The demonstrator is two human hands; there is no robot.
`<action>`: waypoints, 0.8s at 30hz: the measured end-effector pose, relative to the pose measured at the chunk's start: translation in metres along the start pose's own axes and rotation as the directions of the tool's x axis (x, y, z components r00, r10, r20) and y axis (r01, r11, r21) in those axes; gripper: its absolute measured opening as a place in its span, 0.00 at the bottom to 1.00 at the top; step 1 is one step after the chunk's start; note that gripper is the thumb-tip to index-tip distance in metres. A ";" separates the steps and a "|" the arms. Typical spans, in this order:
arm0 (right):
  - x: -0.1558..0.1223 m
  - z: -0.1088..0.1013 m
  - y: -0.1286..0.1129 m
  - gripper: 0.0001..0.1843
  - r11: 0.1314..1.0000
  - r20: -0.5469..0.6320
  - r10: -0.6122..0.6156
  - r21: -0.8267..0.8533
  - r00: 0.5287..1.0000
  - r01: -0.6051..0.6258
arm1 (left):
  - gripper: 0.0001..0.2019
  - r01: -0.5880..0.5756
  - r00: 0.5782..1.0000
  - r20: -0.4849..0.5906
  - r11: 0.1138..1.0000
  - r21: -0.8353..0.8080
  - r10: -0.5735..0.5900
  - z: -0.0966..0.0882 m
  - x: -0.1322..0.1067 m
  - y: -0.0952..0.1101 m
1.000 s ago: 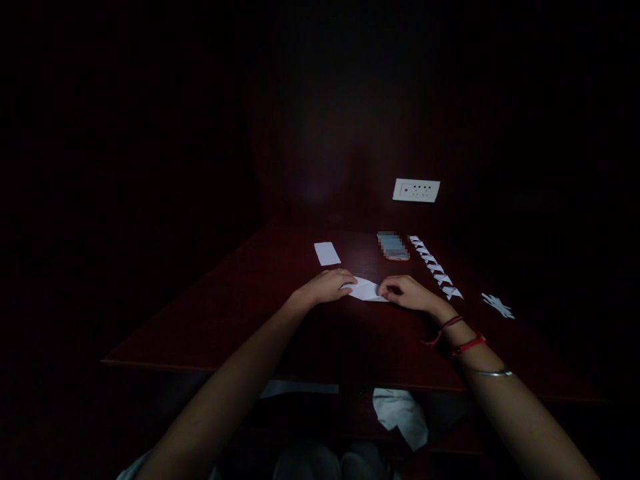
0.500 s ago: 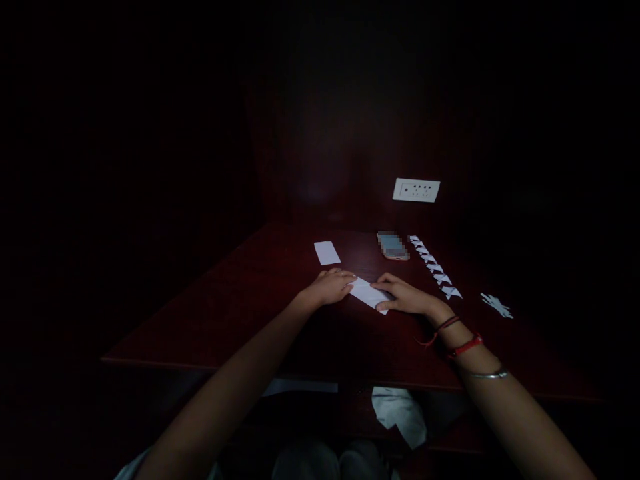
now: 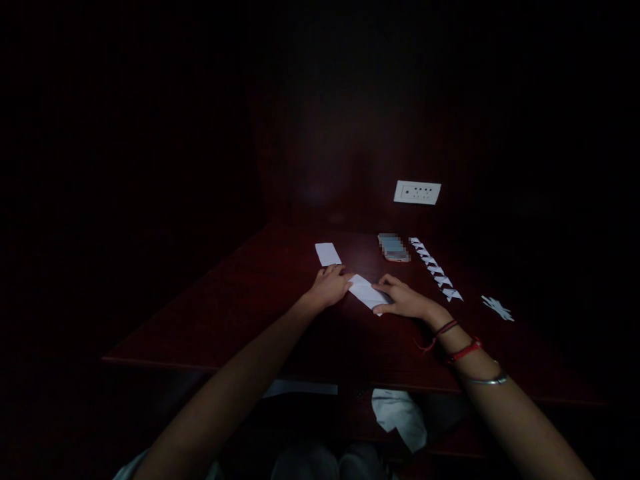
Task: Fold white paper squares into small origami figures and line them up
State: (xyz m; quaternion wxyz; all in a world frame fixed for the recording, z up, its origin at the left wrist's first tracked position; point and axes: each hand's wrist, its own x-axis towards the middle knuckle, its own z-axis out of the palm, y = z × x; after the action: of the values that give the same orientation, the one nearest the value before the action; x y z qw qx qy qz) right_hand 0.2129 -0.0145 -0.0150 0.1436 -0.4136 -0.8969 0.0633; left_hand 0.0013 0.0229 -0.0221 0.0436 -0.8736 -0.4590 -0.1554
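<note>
A small folded piece of white paper (image 3: 364, 291) lies slantwise on the table between my hands, with a crease showing across it. My left hand (image 3: 330, 287) grips its left end, thumb on the near side and fingers partly hidden. At the right end, my right hand (image 3: 404, 299) has its thumb along the lower edge and its fingers bent over the upper part of the paper. Just beyond my left hand lies a flat white sheet of paper (image 3: 328, 253).
On the dark red table (image 3: 240, 300), a phone (image 3: 393, 247) lies behind my right hand. Farther right runs a row of several folded paper pieces (image 3: 436, 270), then a small pile of white strips (image 3: 497, 308). A socket plate (image 3: 417, 193) is on the wall. White fabric-like material (image 3: 400, 417) shows below the table edge.
The paper has turned slightly, its near right corner shifting left. My left hand's fingers have drawn in from its top edge, and my right hand has moved slightly left.
</note>
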 end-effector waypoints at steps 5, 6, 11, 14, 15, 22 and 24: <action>0.002 -0.002 -0.003 0.26 0.999 -0.061 0.008 0.039 0.998 -0.005 | 0.19 0.100 0.993 -0.068 0.995 0.015 -0.099 -0.014 -0.001 0.006; 0.002 -0.003 -0.004 0.26 0.999 -0.077 0.009 0.052 0.997 -0.005 | 0.20 0.129 0.989 -0.081 0.991 0.022 -0.126 -0.016 -0.001 0.008; 0.006 -0.003 -0.003 0.26 0.995 -0.192 0.062 0.089 0.979 -0.046 | 0.22 0.166 0.986 -0.018 0.986 0.012 -0.166 -0.020 -0.002 0.016; 0.008 0.001 0.000 0.27 0.993 -0.201 0.080 0.098 0.976 -0.061 | 0.24 0.152 0.988 0.009 0.988 0.004 -0.152 -0.014 -0.002 0.019; 0.009 0.002 0.001 0.27 0.993 -0.192 0.073 0.103 0.979 -0.054 | 0.24 0.140 0.990 0.016 0.990 0.001 -0.140 -0.012 -0.002 0.019; 0.010 0.006 0.005 0.29 0.986 -0.179 0.075 0.162 0.981 -0.046 | 0.19 0.040 0.996 0.088 0.997 -0.070 -0.034 -0.002 0.001 0.018; 0.011 0.007 0.005 0.29 0.974 -0.194 0.092 0.219 0.977 -0.048 | 0.20 0.066 0.995 0.086 0.995 -0.075 -0.059 0.000 0.001 0.018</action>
State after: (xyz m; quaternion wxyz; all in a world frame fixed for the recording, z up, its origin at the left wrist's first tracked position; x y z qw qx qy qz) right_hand 0.2078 -0.0024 -0.0202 0.2756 -0.4317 -0.8502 0.1217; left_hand 0.0164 0.0137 -0.0203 -0.0147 -0.8655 -0.4813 -0.1380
